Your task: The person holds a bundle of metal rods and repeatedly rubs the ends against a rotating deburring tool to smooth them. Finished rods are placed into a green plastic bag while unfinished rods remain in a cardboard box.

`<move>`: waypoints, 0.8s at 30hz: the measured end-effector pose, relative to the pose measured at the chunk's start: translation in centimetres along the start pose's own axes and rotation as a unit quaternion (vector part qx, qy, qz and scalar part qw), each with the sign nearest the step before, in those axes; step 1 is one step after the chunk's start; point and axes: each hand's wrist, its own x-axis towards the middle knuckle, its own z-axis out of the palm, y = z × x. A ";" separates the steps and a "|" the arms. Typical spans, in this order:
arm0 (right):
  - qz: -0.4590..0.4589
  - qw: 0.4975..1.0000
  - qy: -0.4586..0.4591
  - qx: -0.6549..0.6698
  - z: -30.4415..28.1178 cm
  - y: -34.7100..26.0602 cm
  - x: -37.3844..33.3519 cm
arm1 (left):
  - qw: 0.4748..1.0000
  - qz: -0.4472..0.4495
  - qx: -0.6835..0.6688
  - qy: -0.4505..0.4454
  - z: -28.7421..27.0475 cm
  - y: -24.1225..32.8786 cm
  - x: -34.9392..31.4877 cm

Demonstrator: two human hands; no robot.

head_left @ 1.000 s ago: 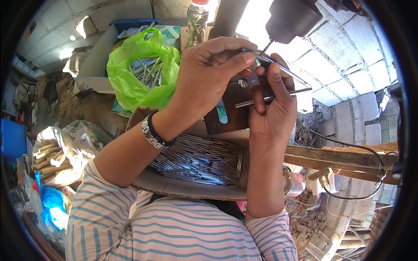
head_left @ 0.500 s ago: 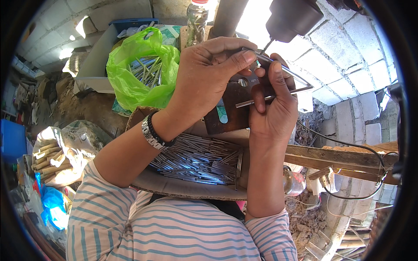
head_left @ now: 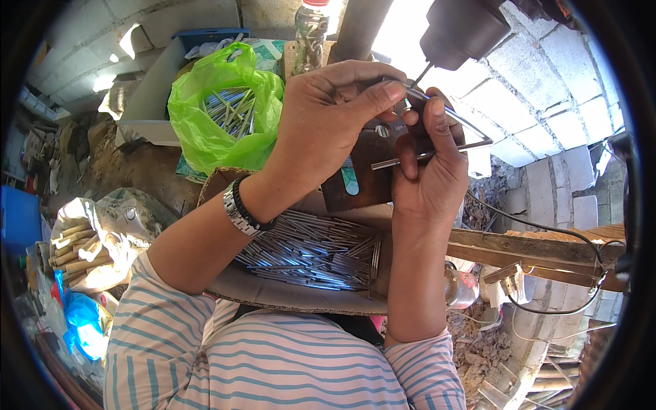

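My left hand [head_left: 335,113] pinches the upper end of a thin, shiny bent metal rod [head_left: 467,124] between thumb and fingers. My right hand [head_left: 434,154] is closed around the same rod, thumb uppermost. From a sharp bend at the right, the rod's lower leg runs back under the right thumb to a free end. A slim drill bit [head_left: 424,74] points down from a dark drill chuck [head_left: 459,31], its tip close to the held end. Whether bit and rod touch, I cannot tell. Below the hands lies a dark slotted metal plate [head_left: 365,188], partly covered.
A cardboard box [head_left: 273,295] of loose metal rods [head_left: 307,249] sits against my lap. Beyond my left arm stands a green plastic bag [head_left: 188,109] with more rods. A bottle [head_left: 309,37] is beside the drill column [head_left: 359,31]. A black cable [head_left: 533,222] hangs over a wooden beam [head_left: 540,254] at right.
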 end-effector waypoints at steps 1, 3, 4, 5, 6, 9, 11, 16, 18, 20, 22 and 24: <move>0.001 1.000 0.001 0.003 0.0 0.0 0.0 | 1.000 -0.006 0.002 0.003 0.0 0.0 0.0; -0.002 1.000 -0.003 0.005 0.1 0.0 0.0 | 1.000 -0.004 -0.010 0.001 0.1 0.0 0.0; -0.003 1.000 -0.003 0.006 0.1 0.0 0.0 | 1.000 -0.003 -0.015 0.000 0.1 0.1 0.0; -0.003 1.000 -0.002 0.005 0.1 0.0 -0.1 | 1.000 -0.004 -0.018 -0.001 0.1 0.1 0.0; -0.004 1.000 0.000 0.005 0.1 0.0 -0.1 | 1.000 -0.004 -0.022 -0.004 0.1 0.1 0.0; -0.003 1.000 -0.013 0.011 0.0 0.0 0.0 | 1.000 0.001 -0.027 -0.009 0.1 0.2 0.1; -0.001 1.000 -0.023 0.011 -0.1 0.0 0.0 | 1.000 -0.001 -0.008 -0.015 -0.1 0.4 0.3; 0.007 1.000 -0.016 -0.013 0.2 0.0 -0.1 | 0.999 -0.043 0.018 -0.024 -0.3 1.0 0.4; 0.014 1.000 -0.014 -0.022 0.3 -0.1 -0.1 | 0.999 -0.043 0.006 -0.020 -0.2 1.0 0.4; 0.007 1.000 -0.008 0.006 0.3 -0.2 -0.1 | 0.998 -0.043 0.045 -0.003 -0.8 1.3 0.8; -0.010 0.997 -0.003 0.077 0.3 -0.4 -0.2 | 0.991 -0.029 0.126 0.021 -2.9 2.3 1.8; -0.012 0.995 -0.005 0.099 0.1 -0.6 -0.3 | 0.940 0.067 0.325 0.085 -5.9 3.8 2.9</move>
